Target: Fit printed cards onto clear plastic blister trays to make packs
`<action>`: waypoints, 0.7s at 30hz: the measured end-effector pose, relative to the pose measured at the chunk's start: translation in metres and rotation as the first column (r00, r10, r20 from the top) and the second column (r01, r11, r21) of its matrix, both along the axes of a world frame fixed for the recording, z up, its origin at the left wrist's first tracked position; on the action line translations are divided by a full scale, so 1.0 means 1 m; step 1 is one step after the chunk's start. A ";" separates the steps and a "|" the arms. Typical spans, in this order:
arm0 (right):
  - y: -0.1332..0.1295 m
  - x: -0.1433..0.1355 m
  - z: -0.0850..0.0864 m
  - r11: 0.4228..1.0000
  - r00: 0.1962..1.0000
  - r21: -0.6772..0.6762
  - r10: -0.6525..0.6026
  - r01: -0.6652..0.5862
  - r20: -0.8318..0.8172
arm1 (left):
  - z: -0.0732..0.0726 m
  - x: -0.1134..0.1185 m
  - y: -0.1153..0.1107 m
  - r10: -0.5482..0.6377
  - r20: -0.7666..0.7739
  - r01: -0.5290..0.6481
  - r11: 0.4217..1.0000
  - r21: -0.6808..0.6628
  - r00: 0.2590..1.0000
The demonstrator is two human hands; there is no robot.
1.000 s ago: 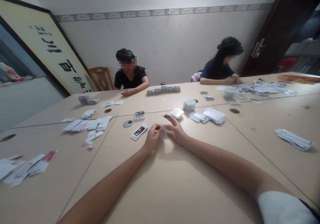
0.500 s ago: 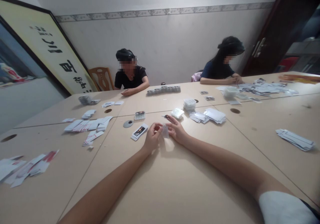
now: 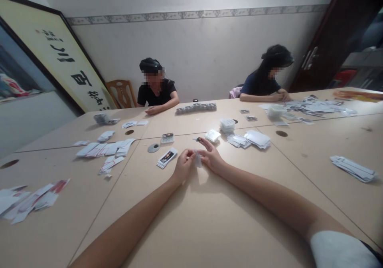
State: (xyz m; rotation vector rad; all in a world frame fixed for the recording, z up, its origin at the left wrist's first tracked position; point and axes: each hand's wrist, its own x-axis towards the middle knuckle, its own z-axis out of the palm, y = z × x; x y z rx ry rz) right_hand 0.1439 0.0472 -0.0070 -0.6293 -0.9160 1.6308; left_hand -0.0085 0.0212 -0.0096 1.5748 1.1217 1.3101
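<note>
A small translucent plastic piece (image 3: 198, 161) hangs between my two hands above the table. My left hand (image 3: 184, 163) pinches its left side. My right hand (image 3: 212, 156) grips its other side with thumb and finger, and a small dark-printed card (image 3: 198, 139) sticks out at its raised fingertips. Left of my left hand lies a stack of white cards (image 3: 166, 157) with a dark picture on top. Behind it are a clear case (image 3: 167, 138) and a grey disc (image 3: 153, 148).
Stacked clear cases (image 3: 227, 125) and white cards (image 3: 257, 138) lie beyond my right hand. More paper piles (image 3: 101, 149) spread on the left, and a card stack (image 3: 353, 168) lies at right. Two people sit across the table (image 3: 227, 228).
The plastic piece has shifted and tilted slightly between my fingers. Both hands stay in nearly the same place.
</note>
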 end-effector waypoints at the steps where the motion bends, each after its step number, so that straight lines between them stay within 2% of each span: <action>1: 0.000 0.000 0.000 1.000 1.000 0.003 -0.005 0.005 0.001 | -0.001 0.000 0.000 -0.005 0.003 0.005 1.000 -0.005 1.000; 9: 0.009 0.006 -0.002 1.000 0.999 -0.028 -0.011 0.010 -0.051 | -0.002 -0.001 0.001 -0.025 0.057 0.030 0.995 -0.091 0.998; 14: 0.016 0.010 -0.004 0.987 0.982 -0.063 0.137 -0.146 -0.127 | -0.004 -0.008 0.008 0.051 0.077 -0.043 0.994 -0.101 0.996; 18: 0.014 0.010 0.002 0.957 0.944 -0.060 0.268 -0.284 -0.192 | -0.006 -0.015 0.014 0.131 0.092 -0.124 0.989 -0.076 0.987; 21: 0.012 0.011 0.006 0.939 0.921 -0.065 0.315 -0.337 -0.227 | -0.007 -0.015 0.014 0.184 0.116 -0.179 0.983 -0.050 0.976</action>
